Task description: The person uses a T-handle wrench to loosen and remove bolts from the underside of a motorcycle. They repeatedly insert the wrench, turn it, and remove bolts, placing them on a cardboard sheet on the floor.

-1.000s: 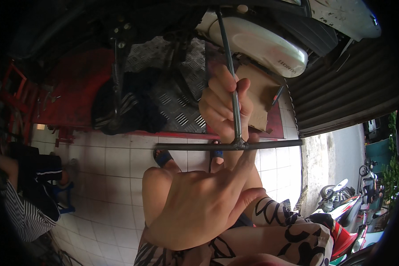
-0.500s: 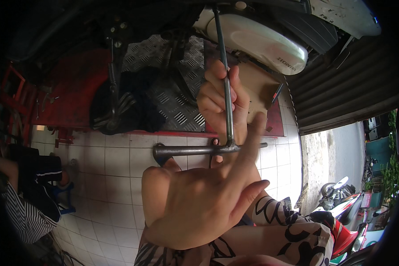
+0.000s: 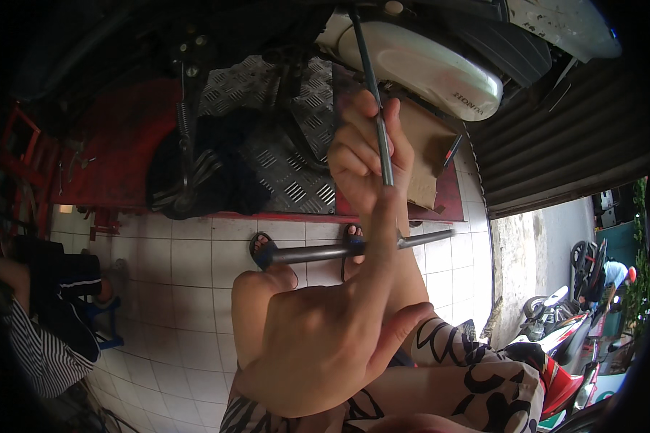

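Note:
A metal T-handle wrench [image 3: 310, 252] has a long shaft running up to the side of a raised scooter [image 3: 419, 65], where its far end is lost in shadow. My right hand [image 3: 354, 151] is wrapped loosely round the shaft, thumb on the right side. Closer to me, my left hand [image 3: 318, 346] shows its back, index finger stretched upward and thumb out to the side. That index finger passes in front of the crossbar, its tip over the lower shaft; whether it touches, I cannot tell. The left hand's other fingers are mostly hidden.
The scooter stands over a red lift platform [image 3: 101, 166] with a patterned metal plate [image 3: 296, 187]. Dark cloth [image 3: 209, 166] and a cardboard piece [image 3: 419, 151] lie there. A seated person [image 3: 51, 325] is at left. Parked motorbikes [image 3: 556, 317] stand outside, right.
The wrench's crossbar has shifted right and tilted, its thin right end rising. My right hand has moved slightly right with the shaft. My left index finger now covers the joint.

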A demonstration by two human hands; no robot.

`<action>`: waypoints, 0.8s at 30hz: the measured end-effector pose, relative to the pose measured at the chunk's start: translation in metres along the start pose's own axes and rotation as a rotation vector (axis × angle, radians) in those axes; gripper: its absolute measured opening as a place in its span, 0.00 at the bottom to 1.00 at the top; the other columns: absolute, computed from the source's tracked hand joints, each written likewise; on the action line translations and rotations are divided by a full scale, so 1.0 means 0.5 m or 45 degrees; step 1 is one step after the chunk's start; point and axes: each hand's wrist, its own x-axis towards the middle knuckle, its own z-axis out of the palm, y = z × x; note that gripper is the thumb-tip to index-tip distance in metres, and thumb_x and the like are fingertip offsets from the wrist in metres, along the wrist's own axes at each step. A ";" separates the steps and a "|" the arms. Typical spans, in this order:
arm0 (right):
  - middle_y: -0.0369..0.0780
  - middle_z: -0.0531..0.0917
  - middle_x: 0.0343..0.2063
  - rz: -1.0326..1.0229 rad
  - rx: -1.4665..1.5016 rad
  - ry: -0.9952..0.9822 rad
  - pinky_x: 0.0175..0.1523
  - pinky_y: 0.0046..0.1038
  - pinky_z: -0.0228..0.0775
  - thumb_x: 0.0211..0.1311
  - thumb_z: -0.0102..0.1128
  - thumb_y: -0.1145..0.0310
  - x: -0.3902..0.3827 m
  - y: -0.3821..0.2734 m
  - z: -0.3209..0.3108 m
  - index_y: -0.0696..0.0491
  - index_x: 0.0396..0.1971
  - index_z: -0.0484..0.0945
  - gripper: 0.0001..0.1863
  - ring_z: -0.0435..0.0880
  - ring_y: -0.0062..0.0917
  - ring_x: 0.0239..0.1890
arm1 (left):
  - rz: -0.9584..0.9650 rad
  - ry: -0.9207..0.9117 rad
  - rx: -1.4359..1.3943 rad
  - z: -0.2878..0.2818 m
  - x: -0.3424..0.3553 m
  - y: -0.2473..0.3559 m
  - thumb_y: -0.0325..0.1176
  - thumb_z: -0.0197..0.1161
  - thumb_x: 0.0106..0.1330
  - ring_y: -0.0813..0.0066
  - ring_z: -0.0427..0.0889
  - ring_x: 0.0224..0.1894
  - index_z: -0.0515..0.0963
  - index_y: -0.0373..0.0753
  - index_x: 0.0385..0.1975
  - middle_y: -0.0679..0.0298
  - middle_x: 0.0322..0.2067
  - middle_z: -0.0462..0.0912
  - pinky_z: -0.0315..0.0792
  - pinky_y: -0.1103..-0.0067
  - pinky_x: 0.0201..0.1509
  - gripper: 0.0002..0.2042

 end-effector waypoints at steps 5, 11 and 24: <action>0.26 0.62 0.14 -0.002 0.106 -0.038 0.20 0.14 0.48 0.72 0.46 0.57 0.009 0.017 -0.007 0.56 0.39 0.70 0.15 0.57 0.07 0.13 | 0.017 -0.220 0.271 0.006 -0.017 -0.039 0.45 0.65 0.60 0.75 0.69 0.11 0.65 0.24 0.59 0.70 0.09 0.69 0.63 0.80 0.19 0.34; 0.31 0.64 0.16 -0.065 0.036 0.044 0.19 0.16 0.49 0.73 0.45 0.59 0.005 0.008 0.008 0.58 0.39 0.66 0.15 0.60 0.10 0.13 | 0.205 -0.177 0.180 0.014 -0.004 -0.002 0.47 0.65 0.57 0.75 0.72 0.16 0.71 0.34 0.58 0.73 0.10 0.69 0.61 0.79 0.22 0.31; 0.29 0.63 0.16 -0.060 0.098 0.058 0.20 0.15 0.48 0.72 0.46 0.58 0.010 0.014 0.006 0.58 0.40 0.68 0.16 0.57 0.10 0.13 | 0.199 -0.287 0.350 0.019 -0.004 -0.003 0.51 0.63 0.58 0.69 0.71 0.17 0.68 0.31 0.60 0.68 0.09 0.69 0.59 0.76 0.29 0.35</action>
